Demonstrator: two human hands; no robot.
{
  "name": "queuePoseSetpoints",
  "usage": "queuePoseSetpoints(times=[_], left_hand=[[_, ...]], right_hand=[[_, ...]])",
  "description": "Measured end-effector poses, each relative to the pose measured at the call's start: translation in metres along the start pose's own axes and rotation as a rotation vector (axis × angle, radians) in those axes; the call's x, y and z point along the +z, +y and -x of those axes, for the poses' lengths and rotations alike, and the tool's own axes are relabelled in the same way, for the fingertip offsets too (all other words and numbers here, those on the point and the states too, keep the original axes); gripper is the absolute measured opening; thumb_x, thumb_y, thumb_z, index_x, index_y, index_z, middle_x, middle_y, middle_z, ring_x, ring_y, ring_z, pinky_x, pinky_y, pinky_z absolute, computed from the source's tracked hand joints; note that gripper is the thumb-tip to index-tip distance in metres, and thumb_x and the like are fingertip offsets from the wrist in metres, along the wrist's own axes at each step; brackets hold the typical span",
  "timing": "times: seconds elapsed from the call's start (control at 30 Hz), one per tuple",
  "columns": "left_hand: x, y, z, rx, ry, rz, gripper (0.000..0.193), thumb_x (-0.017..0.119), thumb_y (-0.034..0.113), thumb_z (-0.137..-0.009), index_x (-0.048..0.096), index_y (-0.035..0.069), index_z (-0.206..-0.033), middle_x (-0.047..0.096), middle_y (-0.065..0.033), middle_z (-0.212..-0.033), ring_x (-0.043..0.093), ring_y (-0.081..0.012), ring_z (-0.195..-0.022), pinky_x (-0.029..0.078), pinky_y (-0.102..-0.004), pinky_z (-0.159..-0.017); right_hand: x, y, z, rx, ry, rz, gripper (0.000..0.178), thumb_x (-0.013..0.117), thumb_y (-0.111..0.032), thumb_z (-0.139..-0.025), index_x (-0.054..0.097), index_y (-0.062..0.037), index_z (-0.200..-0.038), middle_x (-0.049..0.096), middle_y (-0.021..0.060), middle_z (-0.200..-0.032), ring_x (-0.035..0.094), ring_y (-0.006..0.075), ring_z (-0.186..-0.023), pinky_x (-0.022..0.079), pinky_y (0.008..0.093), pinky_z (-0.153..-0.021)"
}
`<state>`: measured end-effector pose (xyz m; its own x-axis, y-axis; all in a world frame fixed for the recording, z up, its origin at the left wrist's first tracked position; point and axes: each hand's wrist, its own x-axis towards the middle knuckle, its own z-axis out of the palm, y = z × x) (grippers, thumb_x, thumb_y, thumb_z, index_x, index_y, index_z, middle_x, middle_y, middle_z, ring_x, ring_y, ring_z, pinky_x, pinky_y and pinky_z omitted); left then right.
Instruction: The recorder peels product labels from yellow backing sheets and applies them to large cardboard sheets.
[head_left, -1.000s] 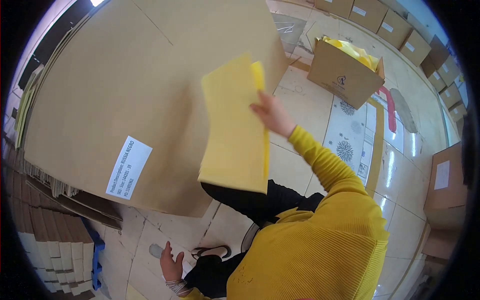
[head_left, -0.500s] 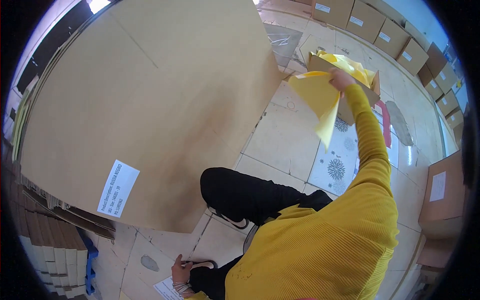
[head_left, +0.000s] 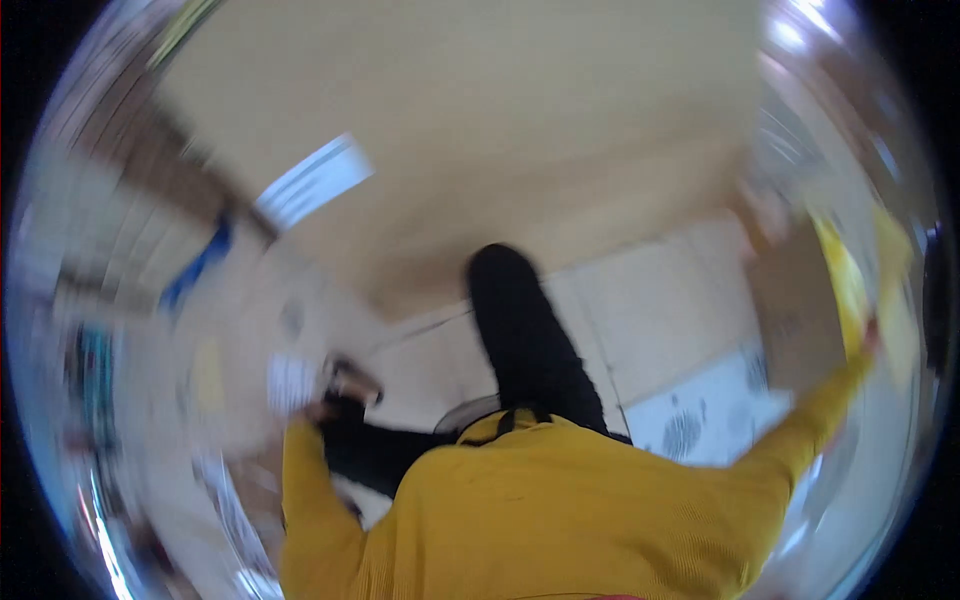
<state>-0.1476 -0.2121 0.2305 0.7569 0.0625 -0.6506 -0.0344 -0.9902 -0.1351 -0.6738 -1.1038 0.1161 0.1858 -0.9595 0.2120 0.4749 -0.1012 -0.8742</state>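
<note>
Rather blurred, the person's right hand (head_left: 871, 338) at the frame's right side, fingers seemingly closed on a yellow sheet (head_left: 893, 285), beside a brown carton (head_left: 798, 310), the left hand (head_left: 319, 411) at lower left, near a white paper (head_left: 289, 383), this hand's fingers too unclear to tell.

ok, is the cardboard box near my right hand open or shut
Open: yellow sheets show at the top of the cardboard box, near your right hand. How full it is, I cannot tell; the picture is blurred.
</note>
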Motion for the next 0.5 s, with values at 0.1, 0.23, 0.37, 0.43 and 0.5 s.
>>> queuePoseSetpoints(times=[0.1, 0.23, 0.37, 0.43, 0.5], left_hand=[[-0.009, 0.039, -0.012, -0.156, -0.13, -0.115, 0.064, 0.066, 0.047, -0.064, 0.055, 0.016, -0.119, 0.055, -0.013, -0.12, 0.05, -0.0294, -0.113, 0.038, -0.0374, -0.096], [0.043, -0.023, -0.056, 0.051, -0.05, -0.242, 0.054, 0.067, 0.05, -0.062, 0.063, 0.015, -0.104, 0.06, -0.0132, -0.11, 0.056, -0.0313, -0.104, 0.045, -0.041, -0.085], [0.049, -0.032, -0.041, -0.023, 0.339, -0.122, 0.043, 0.065, 0.044, -0.067, 0.067, 0.008, -0.091, 0.065, -0.0133, -0.096, 0.062, -0.031, -0.091, 0.049, -0.0393, -0.079], [0.051, -0.044, -0.045, 0.086, 0.475, -0.039, 0.049, 0.063, 0.045, -0.07, 0.064, 0.008, -0.102, 0.064, -0.0158, -0.099, 0.061, -0.0307, -0.093, 0.048, -0.0375, -0.081], [0.017, -0.002, -0.025, 0.317, 0.399, 0.29, 0.056, 0.061, 0.048, -0.074, 0.058, 0.008, -0.113, 0.062, -0.0165, -0.103, 0.059, -0.0285, -0.095, 0.046, -0.0347, -0.084]], right_hand=[[0.087, 0.085, 0.007, 0.125, -0.196, -0.037, 0.049, 0.064, -0.027, -0.081, 0.049, 0.0012, -0.118, 0.056, 0.0131, -0.107, 0.055, 0.0218, -0.093, 0.048, 0.0318, -0.073], [0.142, 0.133, 0.071, 0.258, -0.428, -0.044, 0.047, 0.063, -0.025, -0.082, 0.049, 0.002, -0.118, 0.056, 0.0148, -0.107, 0.056, 0.0235, -0.091, 0.048, 0.0338, -0.072], [0.092, 0.111, 0.143, 0.267, -0.504, -0.036, 0.045, 0.062, -0.023, -0.083, 0.05, 0.0029, -0.117, 0.057, 0.0166, -0.107, 0.056, 0.0253, -0.089, 0.049, 0.0357, -0.071], [0.073, 0.103, 0.172, 0.282, -0.543, -0.01, 0.044, 0.061, -0.022, -0.083, 0.05, 0.0033, -0.117, 0.057, 0.0174, -0.107, 0.056, 0.0262, -0.088, 0.049, 0.0367, -0.071], [0.049, 0.063, 0.174, 0.232, -0.572, 0.084, 0.043, 0.061, -0.021, -0.083, 0.05, 0.0037, -0.117, 0.057, 0.0183, -0.107, 0.057, 0.027, -0.087, 0.049, 0.0376, -0.07]])
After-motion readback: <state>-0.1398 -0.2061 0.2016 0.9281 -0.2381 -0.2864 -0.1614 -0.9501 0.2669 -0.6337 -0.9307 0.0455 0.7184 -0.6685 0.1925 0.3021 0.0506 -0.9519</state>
